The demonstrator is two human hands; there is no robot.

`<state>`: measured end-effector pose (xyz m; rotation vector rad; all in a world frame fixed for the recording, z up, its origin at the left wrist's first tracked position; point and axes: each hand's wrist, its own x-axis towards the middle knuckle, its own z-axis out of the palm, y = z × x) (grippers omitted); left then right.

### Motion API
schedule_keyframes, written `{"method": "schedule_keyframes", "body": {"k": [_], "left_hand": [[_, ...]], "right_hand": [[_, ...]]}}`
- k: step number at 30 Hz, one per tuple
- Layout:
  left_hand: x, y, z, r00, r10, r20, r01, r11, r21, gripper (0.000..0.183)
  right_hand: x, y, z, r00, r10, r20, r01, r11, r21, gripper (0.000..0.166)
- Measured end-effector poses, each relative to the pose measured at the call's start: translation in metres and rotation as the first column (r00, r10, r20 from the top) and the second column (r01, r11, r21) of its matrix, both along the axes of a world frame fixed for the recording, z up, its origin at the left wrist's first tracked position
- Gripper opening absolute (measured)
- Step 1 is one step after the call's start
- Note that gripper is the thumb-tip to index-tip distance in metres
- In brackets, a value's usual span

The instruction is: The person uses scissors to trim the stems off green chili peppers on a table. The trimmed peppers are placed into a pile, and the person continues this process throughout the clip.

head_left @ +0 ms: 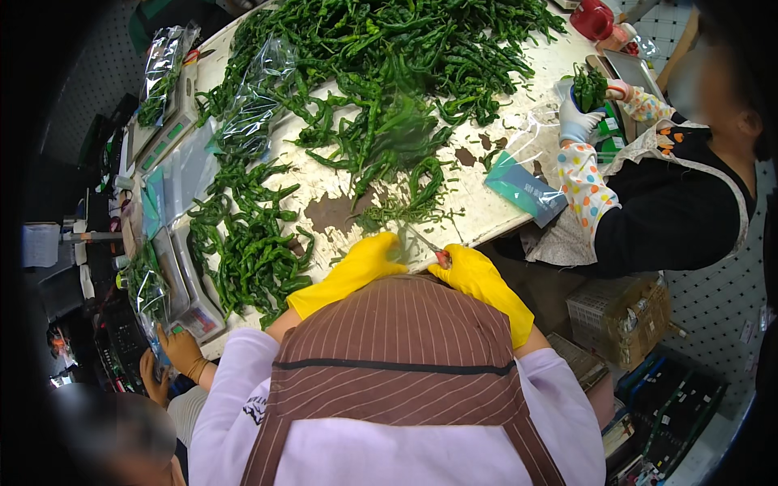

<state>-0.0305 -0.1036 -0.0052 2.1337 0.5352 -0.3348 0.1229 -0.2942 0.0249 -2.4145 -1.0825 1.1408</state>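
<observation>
My right hand, in a yellow rubber glove, grips the red handle of a pair of scissors. Their thin blades point up and left over the table's front edge. My left hand, gloved in yellow too, is at the same edge beside the blades, thumb and fingers apart. A blurred greenish patch shows between them, so I cannot tell whether it holds something. Just beyond lies a small pile of cut green stems. Curled green peppers lie past the stems, and a loose heap of peppers is to the left.
A large pepper mound covers the table's far side. Scales and clear plastic bags line the left. At right, a co-worker's gloved hands hold peppers near a printed bag. Another person's brown-gloved hands are lower left.
</observation>
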Motion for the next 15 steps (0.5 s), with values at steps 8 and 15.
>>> {"method": "schedule_keyframes", "body": {"k": [8, 15], "left_hand": [[0.014, 0.005, 0.034, 0.967, 0.205, -0.152, -0.222, 0.969, -0.107, 0.043], [0.005, 0.018, 0.033, 0.924, 0.365, -0.110, -0.380, 0.907, -0.180, 0.039]], "right_hand": [[0.005, -0.014, 0.005, 0.997, -0.069, -0.026, 0.071, 0.996, 0.051, 0.046], [-0.003, -0.007, 0.005, 0.976, -0.134, -0.173, 0.161, 0.976, 0.149, 0.046]]}}
